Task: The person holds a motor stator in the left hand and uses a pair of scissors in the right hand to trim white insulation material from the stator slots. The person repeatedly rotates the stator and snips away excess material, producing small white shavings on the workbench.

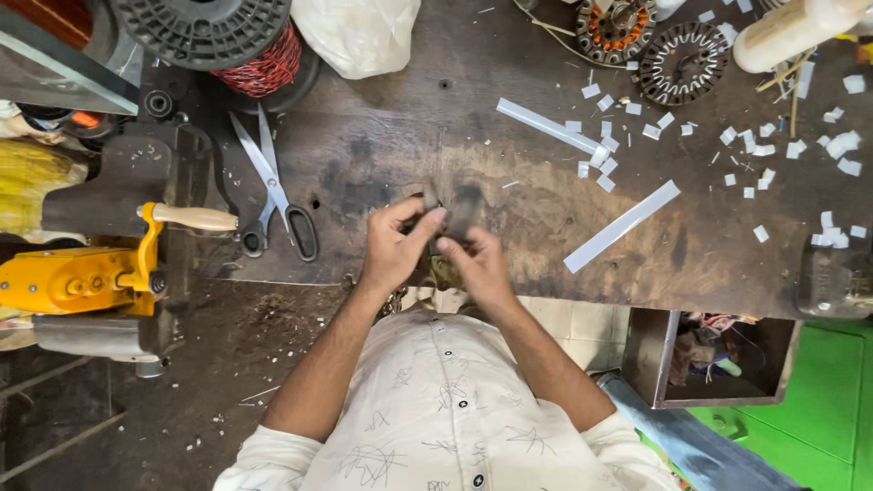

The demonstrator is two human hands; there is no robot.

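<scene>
Working at the near edge of the dark workbench [546, 236], you pinch a small dark part [435, 227] between both hands: left hand [393, 247] closed on it, right hand [475, 264] gripping below. Scissors [273, 186] lie left; next, likely steady fingertip control.

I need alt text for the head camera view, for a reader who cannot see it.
Seen from above, a person's left hand and right hand pinch a small dark part over a worn wooden bench. Scissors lie to the left, white strips and scraps to the right.
</scene>
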